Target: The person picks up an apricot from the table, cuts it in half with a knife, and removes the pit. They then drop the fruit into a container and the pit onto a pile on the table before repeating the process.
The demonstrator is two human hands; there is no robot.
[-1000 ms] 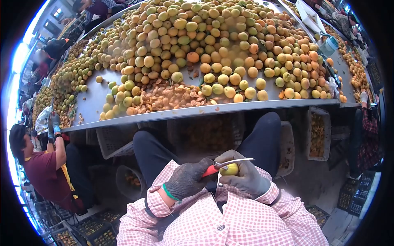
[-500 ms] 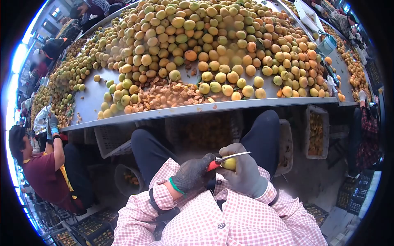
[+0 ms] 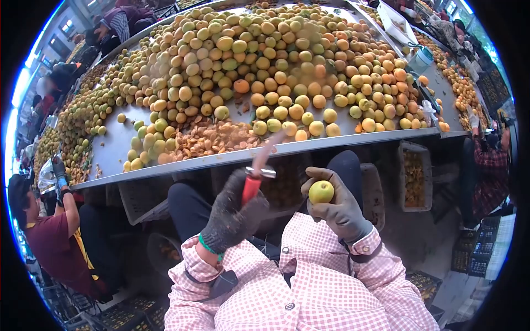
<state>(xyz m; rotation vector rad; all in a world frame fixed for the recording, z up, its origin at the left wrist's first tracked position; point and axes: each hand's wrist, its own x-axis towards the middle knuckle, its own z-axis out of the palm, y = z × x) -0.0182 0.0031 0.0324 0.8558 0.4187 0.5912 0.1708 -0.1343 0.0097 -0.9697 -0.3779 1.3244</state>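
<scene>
My left hand [image 3: 234, 207], in a dark knit glove with a green cuff, is closed round the red handle of a knife [image 3: 252, 185]. The knife points up, its blade blurred by motion in front of the table edge. A bright metal piece shows where the blade meets the handle. In a grey glove, my right hand [image 3: 339, 212] grips a yellow-green apricot [image 3: 321, 192] between thumb and fingers. The apricot looks whole on the side facing me. Both hands are above my lap, apart from each other.
A metal table [image 3: 210, 160] ahead bears a large heap of apricots [image 3: 221, 60]. Near its edge lies a pile of brown pits or scraps [image 3: 215, 138]. Crates [image 3: 415, 176] stand below. A co-worker in a maroon shirt [image 3: 61, 243] sits at left, another in plaid [image 3: 491, 176] at right.
The hands have separated. My left hand has lifted the knife off the apricot and turned it upward; my right hand has raised the apricot. The view has shifted slightly.
</scene>
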